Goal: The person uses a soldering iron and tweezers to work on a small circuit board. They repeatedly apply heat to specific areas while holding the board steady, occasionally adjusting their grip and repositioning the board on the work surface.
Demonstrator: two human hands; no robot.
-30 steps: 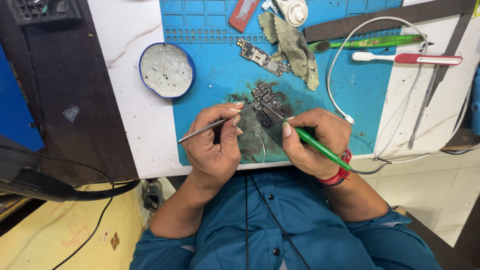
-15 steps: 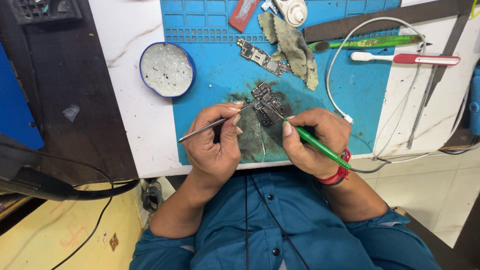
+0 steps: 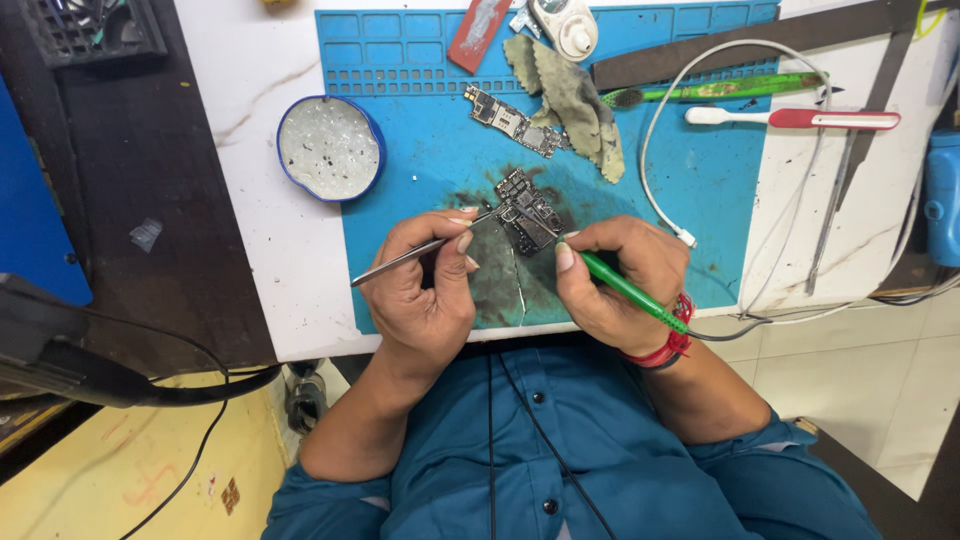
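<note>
One round blue dish (image 3: 331, 148) holding pale granules, beside left hand (image 3: 425, 290)

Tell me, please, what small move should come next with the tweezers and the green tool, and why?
Probably hold the tweezers steady in the left hand and ease the green tool, gripped by the right hand, onto the dark circuit board: both tips already meet there.
</note>
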